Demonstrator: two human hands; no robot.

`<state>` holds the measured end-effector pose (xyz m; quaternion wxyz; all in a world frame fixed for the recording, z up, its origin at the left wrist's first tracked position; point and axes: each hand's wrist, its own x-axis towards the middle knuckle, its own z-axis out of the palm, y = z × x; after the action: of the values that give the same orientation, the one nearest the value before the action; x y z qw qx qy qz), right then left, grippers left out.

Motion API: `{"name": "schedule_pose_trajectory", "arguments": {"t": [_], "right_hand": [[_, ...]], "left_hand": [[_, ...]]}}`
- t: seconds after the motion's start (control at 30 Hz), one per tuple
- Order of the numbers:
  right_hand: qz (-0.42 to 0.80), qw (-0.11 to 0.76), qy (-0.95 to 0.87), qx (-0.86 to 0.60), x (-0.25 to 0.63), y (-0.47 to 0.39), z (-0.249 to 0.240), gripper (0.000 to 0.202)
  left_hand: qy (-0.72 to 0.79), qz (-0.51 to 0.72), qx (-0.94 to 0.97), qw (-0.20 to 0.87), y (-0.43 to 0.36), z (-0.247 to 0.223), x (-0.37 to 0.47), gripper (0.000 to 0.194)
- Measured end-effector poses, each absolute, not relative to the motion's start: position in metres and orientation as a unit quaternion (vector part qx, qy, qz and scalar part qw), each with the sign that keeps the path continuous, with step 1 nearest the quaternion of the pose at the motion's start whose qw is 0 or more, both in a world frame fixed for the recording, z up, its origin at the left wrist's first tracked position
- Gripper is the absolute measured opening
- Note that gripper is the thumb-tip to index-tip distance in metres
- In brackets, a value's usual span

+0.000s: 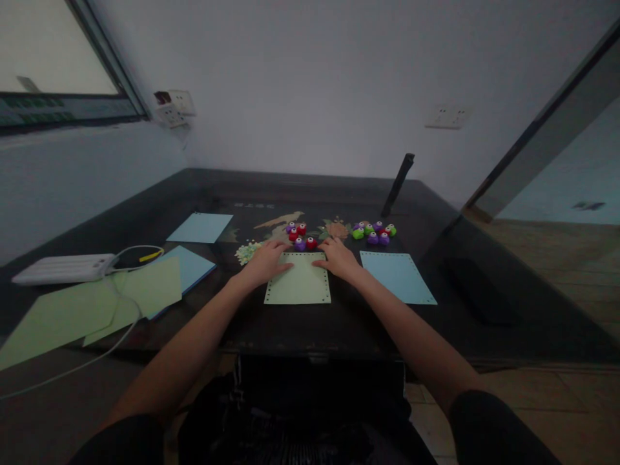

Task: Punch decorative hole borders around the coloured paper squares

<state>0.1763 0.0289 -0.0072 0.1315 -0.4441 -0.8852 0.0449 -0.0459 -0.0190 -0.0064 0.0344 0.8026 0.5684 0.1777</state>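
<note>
A pale green sheet of paper (298, 284) with small holes along its edges lies flat on the dark table in front of me. My left hand (266, 263) rests at its upper left edge, fingers stretched forward and thumb over the paper. At the upper right edge lies my right hand (338, 257), its fingers extended too and its thumb on the sheet. Just beyond the fingertips sits a cluster of small red and purple toys with round eyes (299, 244). Neither hand grips anything that I can see.
Right of centre are more purple, green and red eyed toys (372, 234) and a light blue holed sheet (398, 278). A black upright stick (398, 184) stands behind. Leftward lie a blue sheet (201, 228), green sheets (150, 290), a white power bank (62, 269) and a cable (126, 297).
</note>
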Motion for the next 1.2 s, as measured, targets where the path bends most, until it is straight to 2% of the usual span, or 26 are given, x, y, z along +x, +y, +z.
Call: {"name": "schedule_pose_trajectory", "arguments": {"t": [0.13, 0.3, 0.57, 0.7, 0.87, 1.0, 1.2], "right_hand": [[0.045, 0.114, -0.901, -0.416, 0.177, 0.027, -0.009, 0.043], [0.06, 0.114, -0.896, -0.425, 0.176, 0.026, -0.006, 0.036], [0.063, 0.161, -0.879, -0.445, 0.177, 0.023, -0.012, 0.029], [0.056, 0.221, -0.868, -0.44, 0.175, 0.022, -0.011, 0.023], [0.188, 0.286, -0.819, -0.462, 0.174, 0.028, -0.016, 0.013], [0.298, 0.329, -0.774, -0.452, 0.177, 0.034, -0.022, 0.018], [0.375, 0.314, -0.752, -0.442, 0.18, 0.033, -0.017, 0.016]], "left_hand": [[0.583, 0.145, 0.799, 0.03, -0.015, -0.012, -0.051, 0.05], [0.581, 0.122, 0.804, 0.024, -0.013, -0.013, -0.055, 0.051], [0.596, 0.126, 0.793, 0.015, -0.019, -0.009, -0.05, 0.045], [0.606, 0.123, 0.785, 0.014, -0.021, -0.008, -0.048, 0.045], [0.616, 0.12, 0.779, 0.011, -0.023, -0.006, -0.047, 0.046], [0.619, 0.136, 0.774, 0.017, -0.023, -0.008, -0.048, 0.042], [0.598, 0.205, 0.774, 0.028, -0.018, -0.009, -0.05, 0.035]]}}
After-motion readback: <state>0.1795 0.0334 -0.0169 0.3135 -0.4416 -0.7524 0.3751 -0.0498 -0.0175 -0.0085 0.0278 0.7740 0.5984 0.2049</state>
